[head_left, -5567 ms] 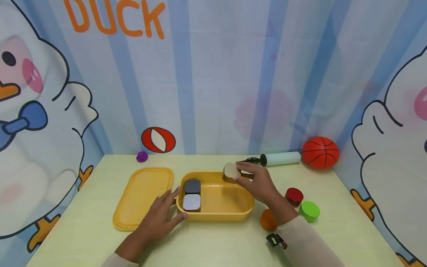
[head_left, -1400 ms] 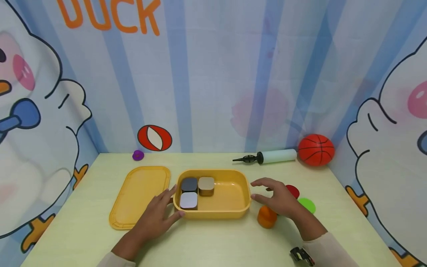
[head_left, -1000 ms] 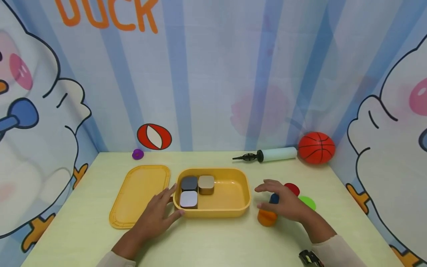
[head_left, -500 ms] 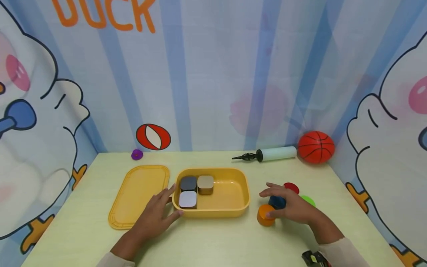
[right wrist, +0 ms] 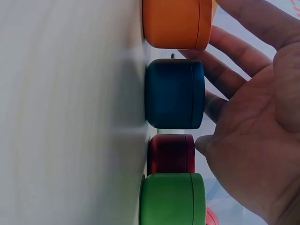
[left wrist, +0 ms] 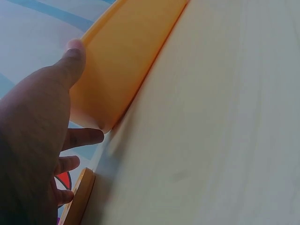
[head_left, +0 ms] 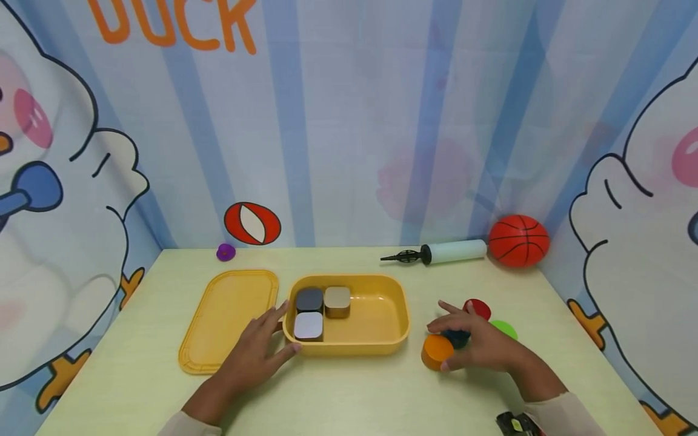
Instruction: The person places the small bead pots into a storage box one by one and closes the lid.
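My left hand rests against the left end of a yellow lunch-box-shaped container, its thumb on the front rim in the left wrist view and its fingers spread. Inside stand a dark grey block, a whitish block and a beige block, all with rounded corners. My right hand is over a group of round tins. Its thumb is right at the near side of the orange tin, a finger at its far side. The blue tin sits under the palm, partly hidden in the head view.
A red tin and a green tin stand beyond the right hand. A yellow lid lies left of the container. Along the back are a purple piece, a hand pump and a small basketball.
The beige block went from my right hand into the container beside the dark grey one. The right hand then moved right over the tins, down to the orange one. My left hand stayed.
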The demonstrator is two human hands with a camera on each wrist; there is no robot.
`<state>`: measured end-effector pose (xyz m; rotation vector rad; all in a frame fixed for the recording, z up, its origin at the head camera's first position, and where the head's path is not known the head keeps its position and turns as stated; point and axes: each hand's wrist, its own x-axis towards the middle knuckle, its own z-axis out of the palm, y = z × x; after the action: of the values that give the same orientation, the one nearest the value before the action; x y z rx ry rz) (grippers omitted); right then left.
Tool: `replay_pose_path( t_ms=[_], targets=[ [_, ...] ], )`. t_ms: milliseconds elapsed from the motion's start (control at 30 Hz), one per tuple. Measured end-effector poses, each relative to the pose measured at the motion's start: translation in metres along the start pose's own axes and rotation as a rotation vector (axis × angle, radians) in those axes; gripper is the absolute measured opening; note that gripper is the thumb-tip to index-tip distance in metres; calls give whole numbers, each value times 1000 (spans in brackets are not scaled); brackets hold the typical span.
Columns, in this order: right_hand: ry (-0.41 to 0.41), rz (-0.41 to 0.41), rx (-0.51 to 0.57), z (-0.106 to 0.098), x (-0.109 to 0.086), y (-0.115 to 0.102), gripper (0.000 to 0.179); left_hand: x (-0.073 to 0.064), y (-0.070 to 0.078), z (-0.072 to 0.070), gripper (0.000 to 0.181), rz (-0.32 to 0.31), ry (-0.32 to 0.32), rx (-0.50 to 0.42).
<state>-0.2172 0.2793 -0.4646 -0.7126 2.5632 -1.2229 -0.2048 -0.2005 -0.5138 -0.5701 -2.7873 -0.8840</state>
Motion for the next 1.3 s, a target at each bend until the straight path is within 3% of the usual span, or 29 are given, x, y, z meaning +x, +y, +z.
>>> replay_pose_path(
  t_ms=[500, 700, 867, 1067, 1300],
  targets=[
    [-7, 19, 5, 1, -3, 2, 51, 0, 2, -2, 91, -17, -17, -24],
    [21, -28, -2, 2, -3, 1, 52, 0, 1, -2, 91, -18, -16, -19],
    [49, -15, -23, 2, -2, -3, 53, 0, -1, -1, 91, -6, -9, -15],
    [110, -3, -62, 2, -2, -6, 55, -1, -1, 0, 91, -2, -4, -24],
    [230, -63, -112, 0, -3, -3, 51, -1, 0, -1, 91, -3, 3, -35]
  ],
)
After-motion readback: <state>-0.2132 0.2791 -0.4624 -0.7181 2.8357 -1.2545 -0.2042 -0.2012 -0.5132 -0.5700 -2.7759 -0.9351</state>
